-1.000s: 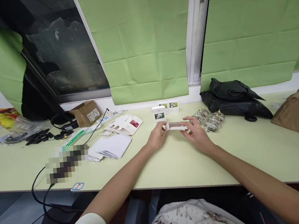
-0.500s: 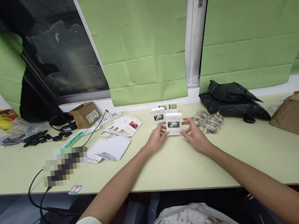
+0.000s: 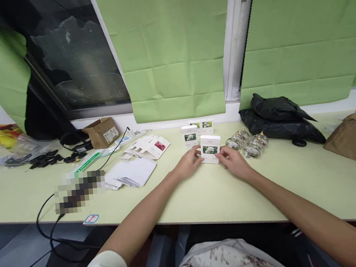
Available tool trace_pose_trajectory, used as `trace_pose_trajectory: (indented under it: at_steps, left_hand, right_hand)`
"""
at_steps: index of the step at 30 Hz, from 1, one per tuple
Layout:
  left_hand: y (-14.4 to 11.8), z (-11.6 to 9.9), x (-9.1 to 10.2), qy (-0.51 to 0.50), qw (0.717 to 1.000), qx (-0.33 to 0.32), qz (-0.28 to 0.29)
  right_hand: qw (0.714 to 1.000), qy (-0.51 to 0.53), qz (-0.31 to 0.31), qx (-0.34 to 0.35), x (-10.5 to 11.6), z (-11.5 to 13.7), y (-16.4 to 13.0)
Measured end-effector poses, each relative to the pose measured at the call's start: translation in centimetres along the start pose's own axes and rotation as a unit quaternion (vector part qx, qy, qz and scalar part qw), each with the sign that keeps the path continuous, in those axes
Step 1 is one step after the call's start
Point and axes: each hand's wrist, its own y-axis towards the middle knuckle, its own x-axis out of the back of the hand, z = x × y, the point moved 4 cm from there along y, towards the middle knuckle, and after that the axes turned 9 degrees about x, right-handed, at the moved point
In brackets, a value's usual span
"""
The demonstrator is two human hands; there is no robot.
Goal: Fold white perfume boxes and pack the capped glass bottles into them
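Note:
A small white cardboard box (image 3: 211,157) with a white-flower picture stands upright on the table, gripped between my two hands. My left hand (image 3: 188,164) has its fingers and thumb closed on the left edge. On the right edge, my right hand (image 3: 234,162) pinches with thumb and fingers. Just behind and to the left stands a similar white flower box (image 3: 191,142). Farther back are two more boxes, a left one (image 3: 195,126) partly hidden and a right one (image 3: 207,126). Clear glass-like ornaments (image 3: 255,145) with gold caps lie right of my right hand.
Flattened white cartons (image 3: 149,146) and white folded sheets (image 3: 139,172) lie to the left. Behind them sit an open brown box (image 3: 101,134) and a power strip (image 3: 131,135). Black plastic bags (image 3: 278,118) and a brown package (image 3: 353,139) occupy the right side.
The held box now leans back slightly, and my right fingers have drawn in closer on its edge. The whole view has shifted a little.

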Motion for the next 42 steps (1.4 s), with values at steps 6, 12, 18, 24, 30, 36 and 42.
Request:
trace_pose_trajectory:
  at_steps: [6, 12, 18, 24, 30, 36, 42]
  left_hand:
    - [-0.1, -0.2, -0.3, -0.019, 0.999, 0.031, -0.005]
    - [-0.3, 0.3, -0.9, -0.033, 0.998, 0.060, -0.006]
    - [-0.7, 0.4, -1.2, -0.029, 0.997, 0.067, -0.007]
    - [-0.9, 0.5, -0.9, -0.034, 0.996, 0.082, -0.017]
    - [-0.8, 0.3, -0.6, -0.032, 0.995, 0.082, -0.039]
    - [-0.8, 0.1, -0.4, -0.022, 0.997, 0.067, -0.031]
    - [-0.1, 1.1, -0.7, -0.085, 0.994, 0.063, -0.010]
  right_hand:
    - [1.000, 0.002, 0.008, 0.008, -0.1, -0.7, 0.0]
    - [1.000, -0.008, 0.020, 0.004, -0.2, -1.4, -0.1]
    - [0.998, -0.048, 0.027, 0.000, 0.1, -2.9, -0.6]
    - [0.999, -0.023, 0.035, 0.022, -0.2, -2.0, -0.4]
    - [0.999, -0.022, 0.024, 0.027, -0.3, -1.5, -0.2]
    - [0.999, -0.018, 0.027, 0.031, -0.5, -1.6, -0.2]
    - [0.999, -0.032, 0.031, 0.018, -0.5, -2.1, -0.2]
